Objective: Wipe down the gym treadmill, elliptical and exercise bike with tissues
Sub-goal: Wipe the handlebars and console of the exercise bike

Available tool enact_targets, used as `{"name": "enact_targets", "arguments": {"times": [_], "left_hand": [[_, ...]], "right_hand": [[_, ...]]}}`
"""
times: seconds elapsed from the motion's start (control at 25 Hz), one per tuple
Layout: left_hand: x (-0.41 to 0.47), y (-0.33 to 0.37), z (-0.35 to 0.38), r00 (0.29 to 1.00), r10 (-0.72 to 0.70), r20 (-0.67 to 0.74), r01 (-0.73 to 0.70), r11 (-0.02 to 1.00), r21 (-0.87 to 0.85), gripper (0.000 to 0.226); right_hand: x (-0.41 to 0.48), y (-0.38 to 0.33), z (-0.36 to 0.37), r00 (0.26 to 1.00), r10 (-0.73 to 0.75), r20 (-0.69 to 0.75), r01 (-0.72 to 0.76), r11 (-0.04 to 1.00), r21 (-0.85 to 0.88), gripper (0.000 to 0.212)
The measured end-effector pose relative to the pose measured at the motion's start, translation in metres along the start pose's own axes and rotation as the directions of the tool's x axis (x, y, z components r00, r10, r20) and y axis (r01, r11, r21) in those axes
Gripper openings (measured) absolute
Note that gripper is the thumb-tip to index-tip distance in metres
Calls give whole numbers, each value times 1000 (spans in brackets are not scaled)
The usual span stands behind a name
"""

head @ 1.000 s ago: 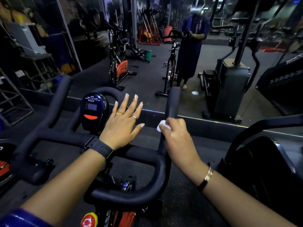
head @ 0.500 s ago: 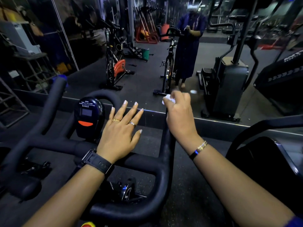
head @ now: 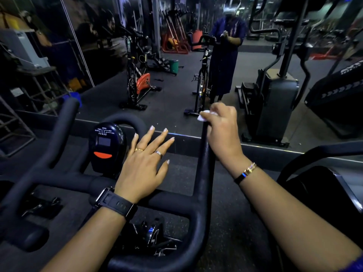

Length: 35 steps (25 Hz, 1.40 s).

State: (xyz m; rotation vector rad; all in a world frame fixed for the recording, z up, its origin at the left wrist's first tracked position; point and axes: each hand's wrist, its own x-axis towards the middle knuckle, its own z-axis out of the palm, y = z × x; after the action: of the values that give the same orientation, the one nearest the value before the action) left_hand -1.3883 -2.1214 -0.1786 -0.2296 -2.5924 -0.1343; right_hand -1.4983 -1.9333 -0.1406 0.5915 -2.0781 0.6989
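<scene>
Two bare hands are counted, a left hand (head: 143, 167) and a right hand (head: 223, 132), with one crumpled white tissue (head: 203, 116). Two finger rings are worn, one gold band (head: 139, 149) and one silver band (head: 158, 153), beside one black strap wristwatch (head: 117, 203). One black oval plastic console (head: 106, 146) is mounted, and one orange-covered bike (head: 138, 83), one black bike (head: 202, 83) and one green round bin (head: 173, 66) are reflected.

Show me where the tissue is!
Head view, right of centre: the right hand grips the white tissue atop the bike's right handlebar.
</scene>
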Motion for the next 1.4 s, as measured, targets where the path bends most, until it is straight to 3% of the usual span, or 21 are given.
{"name": "enact_targets", "arguments": {"times": [0.12, 0.28, 0.4, 0.6, 0.72, 0.84, 0.92, 1.0, 1.16, 1.24, 1.4], "left_hand": [[-1, 0, -1, 1000, 6, -4, -7, 1000, -13, 56], [-1, 0, 0, 1000, 1, -14, -1, 1000, -8, 53], [0, -1, 1, 1000, -7, -20, 6, 1000, -20, 52], [-2, -3, 1, 1000, -7, -23, 5, 998, -64, 54], [-2, -5, 1, 1000, 0, -25, -2, 996, -87, 52], [-2, -5, 1, 1000, 1, -25, -3, 996, -94, 51], [-1, -4, 1, 1000, -3, -25, 1, 995, -98, 51], [0, -4, 1, 1000, -6, -28, 3, 995, -100, 51], [1, -4, 2, 1000, -1, -29, -2, 995, -103, 50], [0, -5, 2, 1000, -3, -29, 0, 995, -103, 49], [1, -4, 3, 999, -4, -34, 1, 995, -97, 48]], "right_hand": [[1, -3, 2, 991, 125, -53, -120, 989, 83, 33], [-64, -18, -13, 963, 265, -40, -249, 939, 236, 49], [-98, -22, -20, 965, 261, -17, -245, 927, 283, 49], [-30, 4, -7, 953, 296, -65, -265, 918, 295, 47], [6, 15, -2, 878, 476, -52, -421, 818, 393, 38], [12, 21, 6, 786, 601, 147, -587, 648, 486, 16], [7, 20, 8, 759, 612, 220, -637, 629, 446, 19], [10, 18, 5, 753, 636, 168, -636, 639, 432, 13], [34, 29, -7, 648, 759, 62, -670, 531, 518, 9], [38, 33, -8, 662, 747, 70, -684, 562, 465, 9], [35, 27, -1, 728, 628, 273, -685, 662, 305, 11]]}}
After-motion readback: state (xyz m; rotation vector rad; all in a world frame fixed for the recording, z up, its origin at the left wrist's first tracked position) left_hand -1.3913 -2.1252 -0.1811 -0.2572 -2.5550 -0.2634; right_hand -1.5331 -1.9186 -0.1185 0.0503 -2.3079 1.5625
